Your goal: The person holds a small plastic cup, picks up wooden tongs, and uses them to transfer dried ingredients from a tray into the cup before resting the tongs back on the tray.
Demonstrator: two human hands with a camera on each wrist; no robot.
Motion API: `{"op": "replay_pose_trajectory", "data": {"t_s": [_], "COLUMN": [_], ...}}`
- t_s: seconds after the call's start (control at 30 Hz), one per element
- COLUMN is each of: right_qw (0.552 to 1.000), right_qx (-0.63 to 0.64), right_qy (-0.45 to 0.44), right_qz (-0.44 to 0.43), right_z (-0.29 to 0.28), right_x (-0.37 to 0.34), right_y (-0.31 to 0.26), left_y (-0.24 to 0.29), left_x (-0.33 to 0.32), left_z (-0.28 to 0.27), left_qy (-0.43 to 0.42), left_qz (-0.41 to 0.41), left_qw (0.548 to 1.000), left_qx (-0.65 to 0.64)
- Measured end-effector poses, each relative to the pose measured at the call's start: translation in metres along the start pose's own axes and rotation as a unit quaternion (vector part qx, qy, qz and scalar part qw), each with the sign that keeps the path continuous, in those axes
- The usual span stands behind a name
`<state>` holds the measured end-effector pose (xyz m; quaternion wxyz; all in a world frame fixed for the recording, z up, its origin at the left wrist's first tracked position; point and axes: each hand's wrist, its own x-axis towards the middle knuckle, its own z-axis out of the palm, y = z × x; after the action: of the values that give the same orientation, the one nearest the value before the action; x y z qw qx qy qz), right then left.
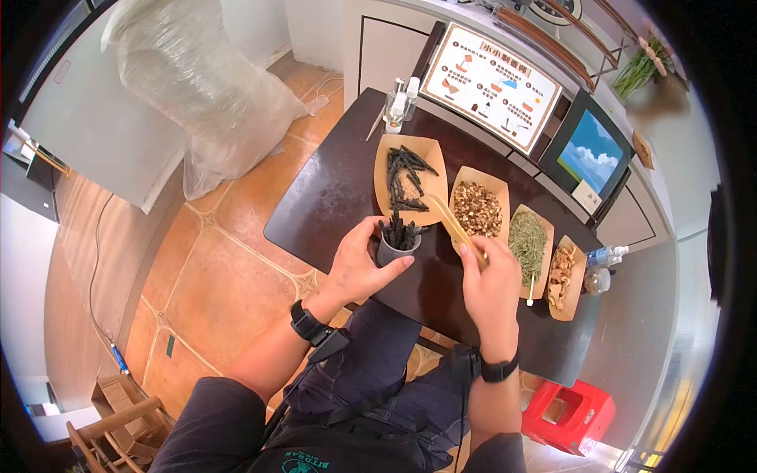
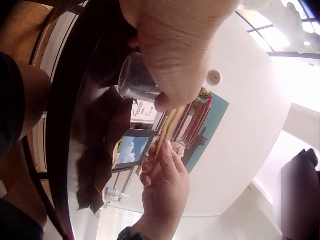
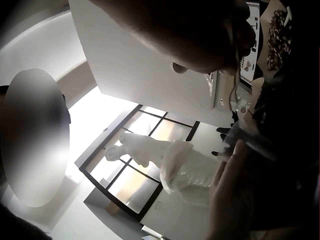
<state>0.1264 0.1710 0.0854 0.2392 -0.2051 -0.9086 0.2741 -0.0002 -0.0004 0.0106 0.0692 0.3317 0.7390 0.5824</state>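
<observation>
In the head view the left hand (image 1: pixel 361 264) grips a clear cup (image 1: pixel 392 251) packed with dark twig-like pieces (image 1: pixel 402 232) that stick up above its rim. A wooden scoop (image 1: pixel 451 223) is pinched in the right hand (image 1: pixel 490 290), its head over the near edge of a paper tray (image 1: pixel 433 153) of similar dark pieces (image 1: pixel 408 169), just beside the cup. The left wrist view shows the cup (image 2: pixel 136 80) under the left hand (image 2: pixel 172 50), and the right hand (image 2: pixel 165 187) on the scoop's handle. The right wrist view is dark around the right hand (image 3: pixel 200 42).
Paper trays of brown chopped bits (image 1: pixel 478 208), green dried herb (image 1: pixel 527 243) and pale dried slices (image 1: pixel 561 276) line the dark table (image 1: pixel 319 193). Spray bottles (image 1: pixel 397 110), an instruction board (image 1: pixel 493 83) and a framed picture (image 1: pixel 589 150) stand behind. A red stool (image 1: pixel 569 416) is at lower right.
</observation>
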Motion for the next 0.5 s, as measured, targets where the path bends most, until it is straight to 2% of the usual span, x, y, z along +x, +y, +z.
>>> {"op": "replay_pose_trajectory", "data": {"t_s": [0.1, 0.17, 0.2, 0.5], "right_qw": [0.997, 0.990, 0.986, 0.983], "right_qx": [-0.072, -0.134, -0.169, -0.176], "right_qy": [0.005, 0.012, 0.002, -0.053], "right_qz": [0.008, -0.029, -0.006, -0.018], "right_z": [0.022, 0.033, 0.037, 0.057], "right_x": [0.023, 0.037, 0.041, 0.061], "right_y": [0.012, 0.012, 0.008, -0.005], "left_y": [-0.001, -0.004, -0.006, -0.006], "left_x": [0.000, -0.001, -0.001, -0.001], "left_z": [0.001, 0.001, 0.002, 0.001], "left_qy": [-0.002, -0.002, 0.000, -0.008], "left_qz": [-0.003, -0.006, 0.000, 0.005], "left_qw": [1.000, 1.000, 1.000, 1.000], "left_qx": [-0.007, -0.012, -0.007, 0.006]}}
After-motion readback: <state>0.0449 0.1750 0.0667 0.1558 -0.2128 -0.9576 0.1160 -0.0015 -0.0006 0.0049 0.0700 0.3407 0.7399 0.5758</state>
